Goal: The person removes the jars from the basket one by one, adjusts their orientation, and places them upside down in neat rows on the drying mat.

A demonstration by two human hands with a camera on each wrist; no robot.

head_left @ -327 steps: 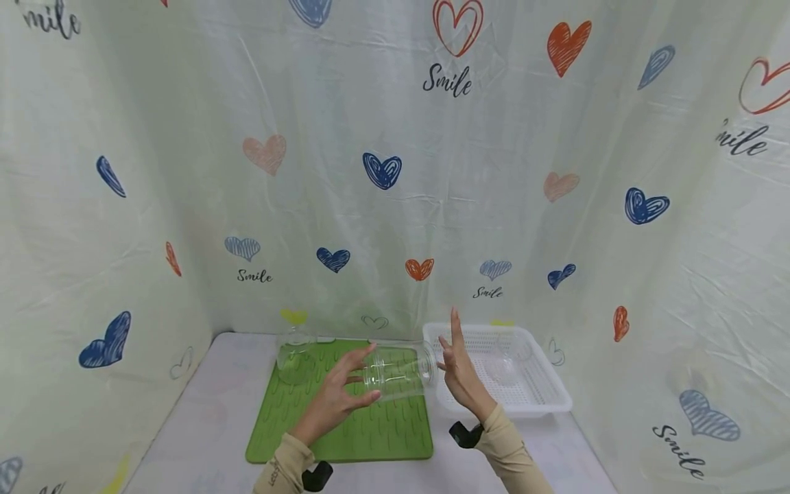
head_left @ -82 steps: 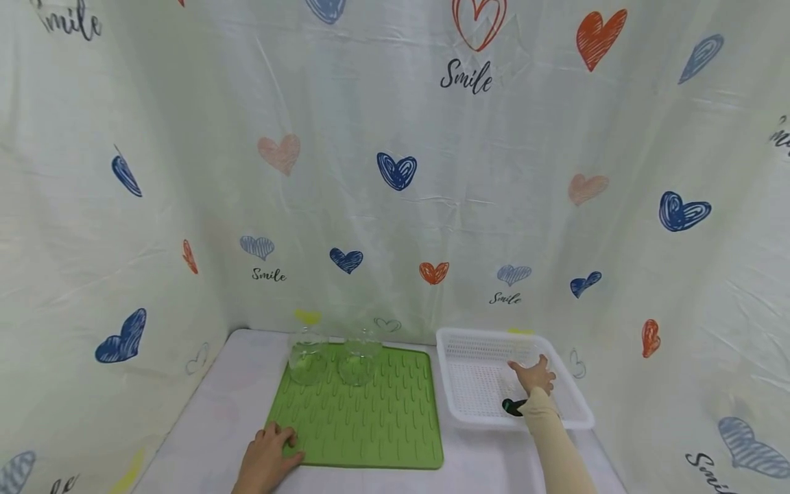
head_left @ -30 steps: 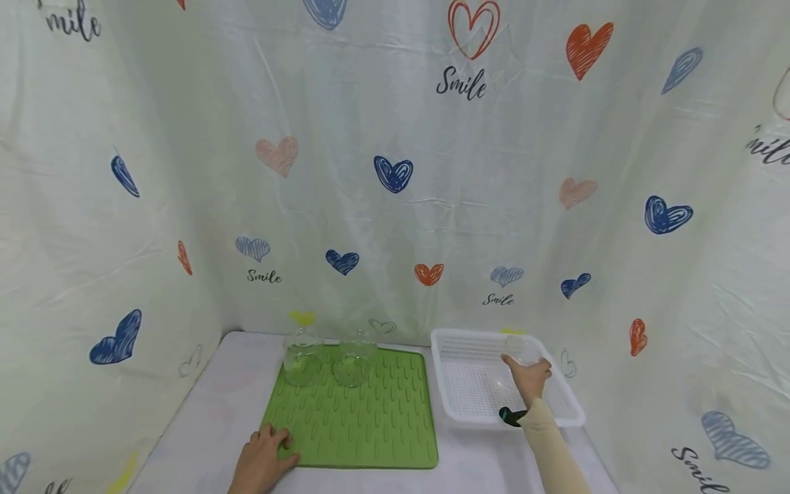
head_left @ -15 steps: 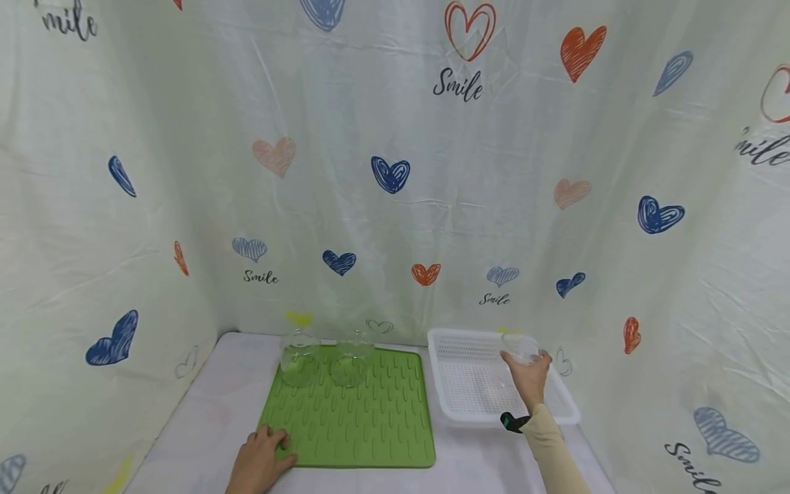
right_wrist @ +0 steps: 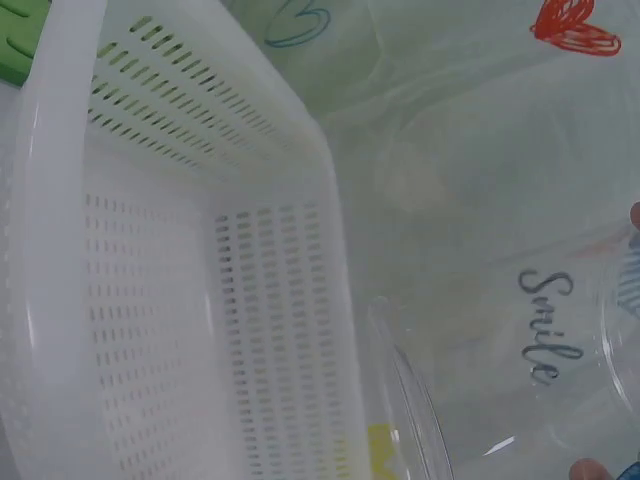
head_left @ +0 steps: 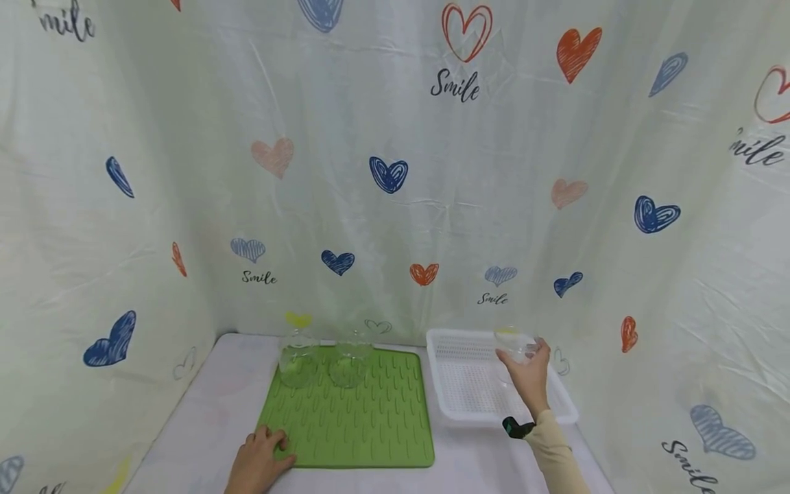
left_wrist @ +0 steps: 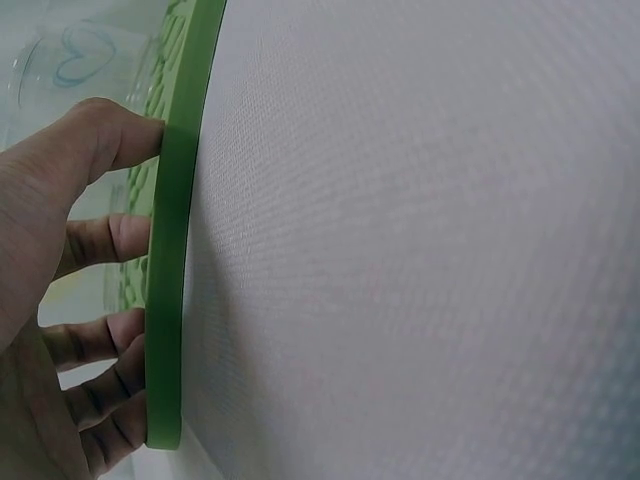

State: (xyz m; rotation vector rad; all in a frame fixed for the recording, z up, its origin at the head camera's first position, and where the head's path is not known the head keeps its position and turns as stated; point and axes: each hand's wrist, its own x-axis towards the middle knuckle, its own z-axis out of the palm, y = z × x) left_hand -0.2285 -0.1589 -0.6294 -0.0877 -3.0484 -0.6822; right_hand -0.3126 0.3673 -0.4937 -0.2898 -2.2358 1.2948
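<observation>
Over the white basket, my right hand [head_left: 527, 374] grips a clear jar [head_left: 507, 339] between thumb and fingers. The right wrist view shows the jar's transparent wall [right_wrist: 500, 400] beyond the basket rim, with fingertips just peeking in at the right edge. My left hand [head_left: 259, 456] rests at the near left corner of a green ribbed mat [head_left: 358, 429]. Its fingertips [left_wrist: 130, 235] touch the mat's top near the edge. Two clear jars, a left one [head_left: 299, 370] and a right one [head_left: 350, 370], stand at the back of the mat.
The white perforated basket [head_left: 450, 417] sits right of the mat on a white-covered table [head_left: 204, 412]. A pale curtain [head_left: 345, 206] printed with hearts closes off the back and both sides.
Earlier both hands were at a jar over the mat, with one jar standing there; now two stand. My left hand moved to the mat corner. My right reached into the basket and raised another jar.
</observation>
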